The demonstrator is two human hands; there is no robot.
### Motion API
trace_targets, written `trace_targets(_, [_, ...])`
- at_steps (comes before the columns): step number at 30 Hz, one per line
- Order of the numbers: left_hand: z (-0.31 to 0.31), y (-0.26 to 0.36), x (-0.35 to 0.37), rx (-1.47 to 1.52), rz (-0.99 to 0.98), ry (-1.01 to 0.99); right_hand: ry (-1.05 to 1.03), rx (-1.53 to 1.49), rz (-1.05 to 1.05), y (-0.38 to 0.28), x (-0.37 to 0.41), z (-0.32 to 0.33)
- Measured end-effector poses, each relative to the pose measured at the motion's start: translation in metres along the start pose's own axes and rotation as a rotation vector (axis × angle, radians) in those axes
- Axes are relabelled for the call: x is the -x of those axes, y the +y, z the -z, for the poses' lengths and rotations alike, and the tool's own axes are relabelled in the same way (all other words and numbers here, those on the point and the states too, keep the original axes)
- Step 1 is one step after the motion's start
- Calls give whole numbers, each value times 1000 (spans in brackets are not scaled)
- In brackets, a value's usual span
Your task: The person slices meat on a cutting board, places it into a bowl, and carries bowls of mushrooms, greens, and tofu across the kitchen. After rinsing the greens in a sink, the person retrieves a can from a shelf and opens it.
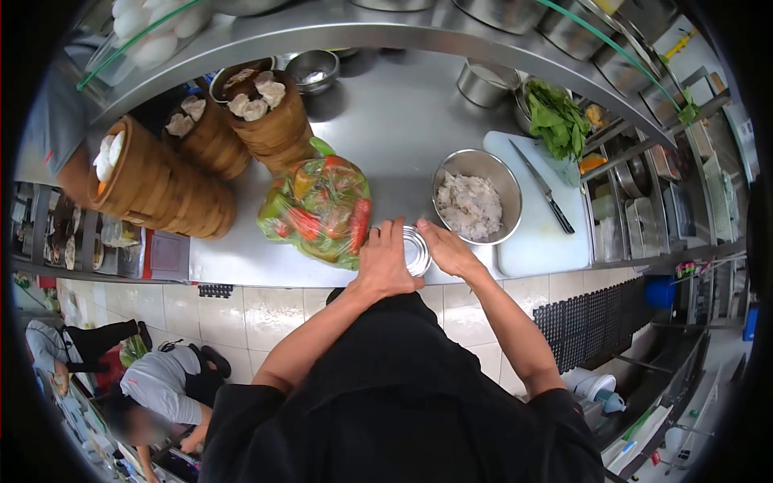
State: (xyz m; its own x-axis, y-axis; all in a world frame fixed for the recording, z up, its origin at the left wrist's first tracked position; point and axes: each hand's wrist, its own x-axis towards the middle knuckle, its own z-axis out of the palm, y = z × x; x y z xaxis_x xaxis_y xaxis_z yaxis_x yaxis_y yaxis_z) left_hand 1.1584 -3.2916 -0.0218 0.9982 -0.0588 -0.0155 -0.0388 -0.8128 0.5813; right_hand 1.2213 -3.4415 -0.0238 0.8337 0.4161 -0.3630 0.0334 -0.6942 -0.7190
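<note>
A round, ridged metal piece [416, 251] lies at the counter's front edge between my hands. My left hand [385, 256] is closed against its left side, and my right hand [448, 248] touches its upper right side with fingers held together. Just left of my left hand is a clear plastic bag of red and green peppers [318, 211]. Behind my right hand stands a steel bowl [515, 211] of pale, chopped raw filling [469, 206]. Right of the bowl, a black-handled knife [541, 183] rests on a white cutting board [523, 256].
Bamboo steamers [165, 187] with dumplings stand at the left. Leafy greens [555, 119] sit behind the board, beside metal pots [485, 84]. A metal shelf [386, 32] spans the back. Two people [165, 385] are at the lower left; another person's arm [71, 165] is behind the steamers.
</note>
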Motion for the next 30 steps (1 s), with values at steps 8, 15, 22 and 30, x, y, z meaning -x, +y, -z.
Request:
trace_targets(8, [-2,-7,0,52,-56,8,83,102,67,-7,8,-2])
trace_targets(15, [-5,-11,0,91,-114,24,132,31,147,6,8,-9])
trace_targets(22, [-2,-16,-3,98,-169,57,251,-101,293,36,-1,-34])
trace_targets(30, [10,-19,-5,77,-266,-46,158,-90,285,29,4,-25])
